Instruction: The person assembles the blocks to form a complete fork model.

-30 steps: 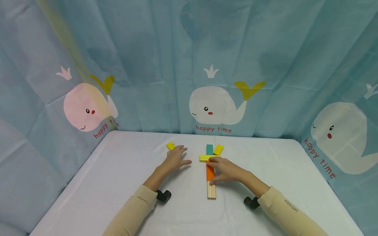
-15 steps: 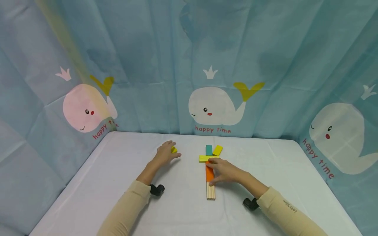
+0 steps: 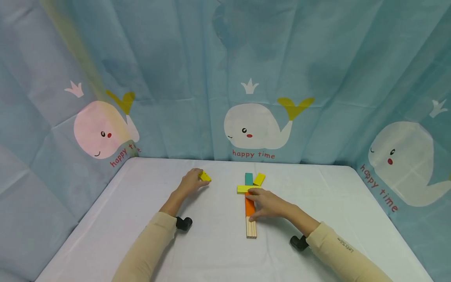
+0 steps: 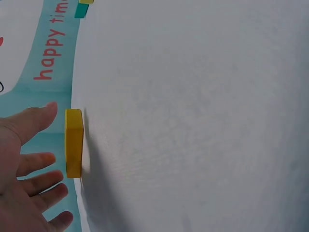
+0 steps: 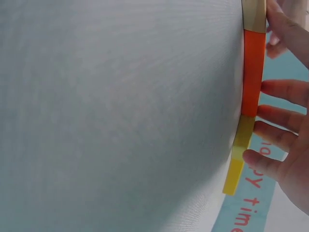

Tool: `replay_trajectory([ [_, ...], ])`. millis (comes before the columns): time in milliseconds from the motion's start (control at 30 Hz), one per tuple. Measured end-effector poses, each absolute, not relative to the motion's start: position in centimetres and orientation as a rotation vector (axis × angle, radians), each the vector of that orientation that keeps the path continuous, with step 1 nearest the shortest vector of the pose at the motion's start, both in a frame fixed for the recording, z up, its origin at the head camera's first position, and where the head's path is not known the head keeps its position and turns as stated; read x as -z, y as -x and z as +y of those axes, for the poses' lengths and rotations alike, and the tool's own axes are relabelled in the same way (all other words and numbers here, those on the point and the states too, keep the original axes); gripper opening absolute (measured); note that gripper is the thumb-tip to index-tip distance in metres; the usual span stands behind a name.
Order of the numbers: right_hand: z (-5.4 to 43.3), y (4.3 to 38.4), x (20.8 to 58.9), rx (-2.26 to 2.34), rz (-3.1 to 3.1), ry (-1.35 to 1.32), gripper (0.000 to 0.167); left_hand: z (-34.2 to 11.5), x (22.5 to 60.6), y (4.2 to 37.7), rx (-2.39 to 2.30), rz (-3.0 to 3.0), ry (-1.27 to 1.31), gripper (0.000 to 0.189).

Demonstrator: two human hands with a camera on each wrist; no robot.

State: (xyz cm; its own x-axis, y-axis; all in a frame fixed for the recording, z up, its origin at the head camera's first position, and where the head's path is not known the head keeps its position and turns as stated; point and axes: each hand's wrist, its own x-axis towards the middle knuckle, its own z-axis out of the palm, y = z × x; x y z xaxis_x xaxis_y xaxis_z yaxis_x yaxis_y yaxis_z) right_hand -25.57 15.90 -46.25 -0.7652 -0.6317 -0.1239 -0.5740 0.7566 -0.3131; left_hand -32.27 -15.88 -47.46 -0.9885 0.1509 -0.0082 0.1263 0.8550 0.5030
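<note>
A yellow block [image 3: 205,176] lies on the left of the table, and my left hand [image 3: 190,181] is just beside it. In the left wrist view, the fingers of that hand are spread and relaxed, with a gap to the yellow block [image 4: 74,143]. My right hand [image 3: 270,203] rests on a row of blocks. Its thumb is at the plain wood block [image 3: 251,228]. The other fingers touch the orange block [image 3: 249,209] and the light yellow crosswise block [image 3: 243,189]. Those fingers look fairly straight in the right wrist view.
Beyond the crosswise block lie a teal block [image 3: 248,179] and a slanted yellow block [image 3: 259,179]. The white-covered table [image 3: 211,250] ends at a blue whale-print curtain [image 3: 176,129]. Black wrist cameras stick out below both forearms.
My left hand has moved left, passing over the yellow block to its left side, so more of the block shows. My right hand stays on the row of blocks.
</note>
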Motion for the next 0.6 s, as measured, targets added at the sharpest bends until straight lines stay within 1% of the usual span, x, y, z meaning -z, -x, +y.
replay_trajectory([
  [600, 15.75, 25.68, 46.12, 0.412, 2.704, 0.895, 0.082, -15.67, 47.88, 32.67, -0.817, 2.990, -0.217, 0.056],
])
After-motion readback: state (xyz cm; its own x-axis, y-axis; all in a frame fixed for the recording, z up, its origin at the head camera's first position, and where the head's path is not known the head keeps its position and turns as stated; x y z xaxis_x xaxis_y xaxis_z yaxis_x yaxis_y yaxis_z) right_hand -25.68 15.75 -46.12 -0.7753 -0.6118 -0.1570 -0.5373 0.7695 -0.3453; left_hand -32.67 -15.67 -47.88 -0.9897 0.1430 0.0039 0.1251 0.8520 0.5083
